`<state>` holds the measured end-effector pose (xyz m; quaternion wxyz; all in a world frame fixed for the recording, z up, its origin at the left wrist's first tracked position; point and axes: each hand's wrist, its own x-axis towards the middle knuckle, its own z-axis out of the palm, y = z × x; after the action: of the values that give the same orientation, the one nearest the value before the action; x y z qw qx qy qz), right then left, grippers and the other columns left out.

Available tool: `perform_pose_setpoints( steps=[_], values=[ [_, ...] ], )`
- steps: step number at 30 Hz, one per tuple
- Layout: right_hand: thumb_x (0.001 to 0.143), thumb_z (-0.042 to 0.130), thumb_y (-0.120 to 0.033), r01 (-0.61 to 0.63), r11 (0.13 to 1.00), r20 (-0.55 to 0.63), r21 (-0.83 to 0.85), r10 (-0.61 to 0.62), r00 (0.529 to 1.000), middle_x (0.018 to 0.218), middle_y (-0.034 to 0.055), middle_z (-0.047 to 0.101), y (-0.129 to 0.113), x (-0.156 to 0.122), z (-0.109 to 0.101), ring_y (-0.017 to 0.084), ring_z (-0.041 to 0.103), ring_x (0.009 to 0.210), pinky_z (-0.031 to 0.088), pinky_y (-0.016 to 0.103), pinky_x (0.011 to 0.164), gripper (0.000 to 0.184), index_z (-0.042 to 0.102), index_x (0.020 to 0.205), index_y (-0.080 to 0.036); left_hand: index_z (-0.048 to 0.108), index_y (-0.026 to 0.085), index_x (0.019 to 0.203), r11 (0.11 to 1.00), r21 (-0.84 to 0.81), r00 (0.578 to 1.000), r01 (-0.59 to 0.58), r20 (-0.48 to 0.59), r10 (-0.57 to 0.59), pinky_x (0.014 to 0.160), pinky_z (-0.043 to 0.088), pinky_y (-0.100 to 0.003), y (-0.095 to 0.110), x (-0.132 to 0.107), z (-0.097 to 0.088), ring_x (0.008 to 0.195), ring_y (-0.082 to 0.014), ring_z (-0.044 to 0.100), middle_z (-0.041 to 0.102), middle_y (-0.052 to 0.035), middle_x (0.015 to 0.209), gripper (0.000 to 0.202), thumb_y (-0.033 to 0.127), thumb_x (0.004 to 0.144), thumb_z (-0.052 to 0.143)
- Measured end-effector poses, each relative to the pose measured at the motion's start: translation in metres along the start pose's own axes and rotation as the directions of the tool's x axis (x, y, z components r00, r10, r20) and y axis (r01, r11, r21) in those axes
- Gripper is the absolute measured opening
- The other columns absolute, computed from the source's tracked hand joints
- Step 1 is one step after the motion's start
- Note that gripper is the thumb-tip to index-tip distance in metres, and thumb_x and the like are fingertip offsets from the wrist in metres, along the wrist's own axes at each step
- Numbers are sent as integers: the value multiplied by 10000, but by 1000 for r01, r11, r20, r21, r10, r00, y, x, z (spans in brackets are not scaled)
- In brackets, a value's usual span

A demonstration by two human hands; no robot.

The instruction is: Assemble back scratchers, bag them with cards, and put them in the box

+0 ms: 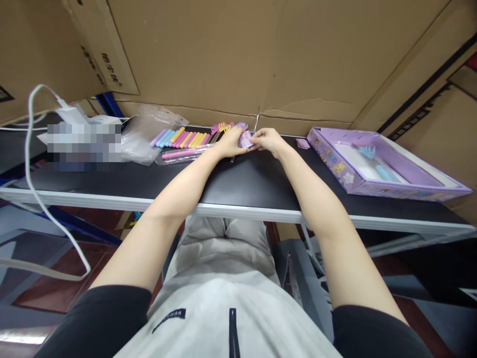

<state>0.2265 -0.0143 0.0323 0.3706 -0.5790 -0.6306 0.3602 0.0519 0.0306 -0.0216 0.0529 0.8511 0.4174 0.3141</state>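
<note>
Both hands meet over the black table near its back edge. My left hand is closed around a small purple printed card. Thumb and fingertips of my right hand pinch that card's right edge. Just behind and left of my left hand lie pink, yellow and purple claw-shaped heads; the hand partly hides them. To their left is a row of coloured stick handles in pink, yellow, blue and purple. In front of the row, a pink stick lies in a clear wrapper.
At right, a purple open box holds a blue claw-ended stick. Small pink cards lie left of it. Clear plastic bags and a white cable are at left. Cardboard walls stand behind the table.
</note>
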Motion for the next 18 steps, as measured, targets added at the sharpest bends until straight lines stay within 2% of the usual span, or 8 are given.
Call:
perform_pose_setpoints(
  steps=[3, 6, 10, 15, 18],
  values=[
    [856, 712, 11, 65, 998, -36, 14, -64, 997, 648, -13, 642, -1, 0, 3, 121, 654, 624, 534, 261, 744, 281, 568, 712, -183, 575, 142, 1400, 1000, 5, 1000, -12, -21, 12, 1144, 494, -503, -2, 0, 2, 1325, -382, 627, 671, -220, 1383, 658, 409, 842, 797],
    [804, 706, 16, 155, 987, -31, -37, -156, 987, 694, -13, 637, 6, 7, 6, 145, 666, 710, 573, 300, 832, 244, 596, 721, -185, 589, 134, 1385, 1000, 12, 1000, -6, -25, 6, 1157, 487, -519, -2, 0, 2, 1321, -389, 635, 674, -219, 1382, 625, 367, 840, 788],
    [743, 723, -6, 253, 956, -75, -149, -266, 961, 832, -9, 681, 15, 16, 9, 171, 684, 884, 550, 318, 960, 236, 652, 869, -193, 602, 155, 1376, 1000, 9, 999, 6, -31, -6, 1171, 479, -533, -1, 0, 1, 1334, -392, 625, 677, -200, 1387, 618, 321, 811, 791],
    [738, 769, -43, 247, 951, -121, -184, -271, 955, 922, 15, 730, 12, 12, 11, 205, 690, 976, 510, 337, 1031, 425, 666, 1117, -202, 605, 138, 1365, 1000, 8, 999, 19, -37, -19, 1175, 472, -518, 0, 0, 0, 1334, -391, 621, 665, -207, 1384, 624, 304, 791, 789],
    [766, 770, -87, 239, 946, -141, -222, -273, 951, 964, 49, 746, 9, 8, 13, 235, 691, 1045, 505, 359, 1060, 327, 688, 1062, -201, 605, 154, 1335, 1000, 6, 999, 26, -43, -26, 1165, 474, -526, 2, 0, 0, 1322, -389, 618, 670, -193, 1367, 593, 296, 786, 778]
  ],
)
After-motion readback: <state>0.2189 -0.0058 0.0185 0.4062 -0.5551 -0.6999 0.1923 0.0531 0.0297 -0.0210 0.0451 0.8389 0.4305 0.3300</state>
